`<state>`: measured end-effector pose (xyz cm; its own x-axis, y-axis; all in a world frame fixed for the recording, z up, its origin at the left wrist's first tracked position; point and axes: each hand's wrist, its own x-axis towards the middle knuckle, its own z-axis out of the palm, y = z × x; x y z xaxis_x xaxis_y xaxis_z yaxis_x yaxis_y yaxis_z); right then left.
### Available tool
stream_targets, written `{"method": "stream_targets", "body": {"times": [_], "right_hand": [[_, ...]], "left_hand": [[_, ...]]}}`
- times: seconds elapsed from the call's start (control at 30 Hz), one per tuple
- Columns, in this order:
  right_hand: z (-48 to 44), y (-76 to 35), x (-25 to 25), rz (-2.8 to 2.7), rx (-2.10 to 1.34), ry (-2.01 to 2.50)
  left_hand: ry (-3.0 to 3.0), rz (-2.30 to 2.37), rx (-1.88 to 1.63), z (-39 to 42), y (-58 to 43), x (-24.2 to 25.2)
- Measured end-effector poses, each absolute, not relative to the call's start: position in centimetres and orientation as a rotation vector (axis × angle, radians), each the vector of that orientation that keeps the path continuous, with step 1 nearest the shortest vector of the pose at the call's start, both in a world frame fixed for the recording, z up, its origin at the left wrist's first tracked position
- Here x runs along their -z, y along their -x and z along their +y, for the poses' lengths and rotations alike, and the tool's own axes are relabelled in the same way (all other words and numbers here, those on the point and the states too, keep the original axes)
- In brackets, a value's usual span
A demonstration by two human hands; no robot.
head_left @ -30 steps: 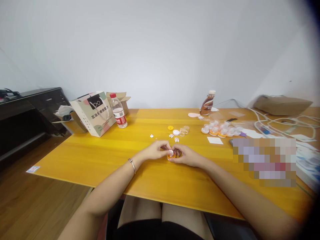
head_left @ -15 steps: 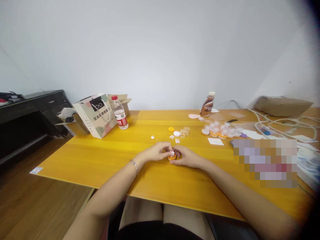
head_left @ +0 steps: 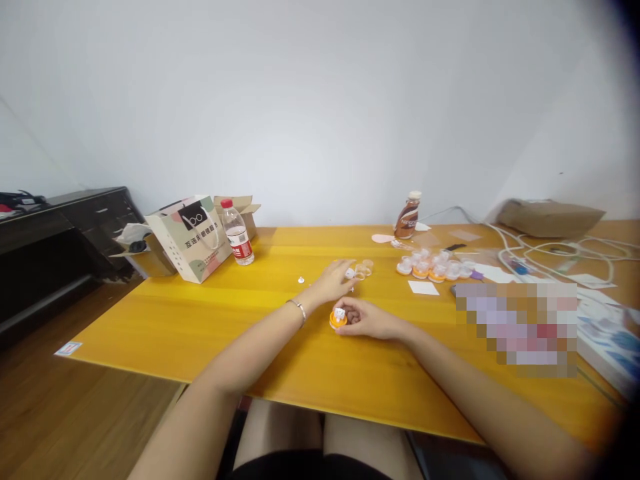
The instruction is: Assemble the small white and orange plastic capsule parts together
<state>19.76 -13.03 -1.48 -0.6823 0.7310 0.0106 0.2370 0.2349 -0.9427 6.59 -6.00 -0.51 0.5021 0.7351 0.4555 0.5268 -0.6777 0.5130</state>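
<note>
My right hand [head_left: 367, 319] grips a small round orange base with a white piece on top [head_left: 339, 316], low over the front of the table. Farther forward, my left hand [head_left: 336, 280] reaches out with its fingers apart, over the small parts. Beside its fingertips lie a white disc [head_left: 350, 273] and some clear plastic caps [head_left: 364, 269]. Part of this group is hidden beneath the hand. A tiny white piece [head_left: 301, 280] rests to the left of my left hand.
Clear-domed orange and white pieces [head_left: 435, 265] cluster at right, near a white card [head_left: 423, 287]. A brown drink bottle [head_left: 407, 217] stands behind them. At left are a water bottle [head_left: 238, 233], a paper bag [head_left: 193, 247] and a cardboard box [head_left: 245, 212]. White cables [head_left: 530, 248] lie far right.
My left hand has let go of the orange piece and moved forward over the small parts, its fingers spreading. My right hand still holds the piece. The view has shifted slightly.
</note>
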Motion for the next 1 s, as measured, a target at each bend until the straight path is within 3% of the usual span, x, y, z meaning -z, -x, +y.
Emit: {"method": "stream_targets", "body": {"times": [0.2, 0.5, 0.8, 1.0], "right_hand": [[-13.5, -19.6, 1.2, -2.074, -1.594, 0.819], [-13.5, -19.6, 1.1, -2.014, -1.637, 0.811], [-12.9, -19.4, 2.0, -1.899, -1.597, 0.858], [-12.0, -19.2, 2.3, -1.776, -1.491, 0.912]], "left_hand": [[-2.502, 1.301, -0.734, -4.3, -10.1, 0.6], [-2.414, 1.325, -0.794, -4.6, -9.9, 1.4], [-2.021, 1.094, -1.413, -7.6, -4.3, -0.7], [-1.891, 0.993, -1.376, -11.0, 0.9, -1.7]]}}
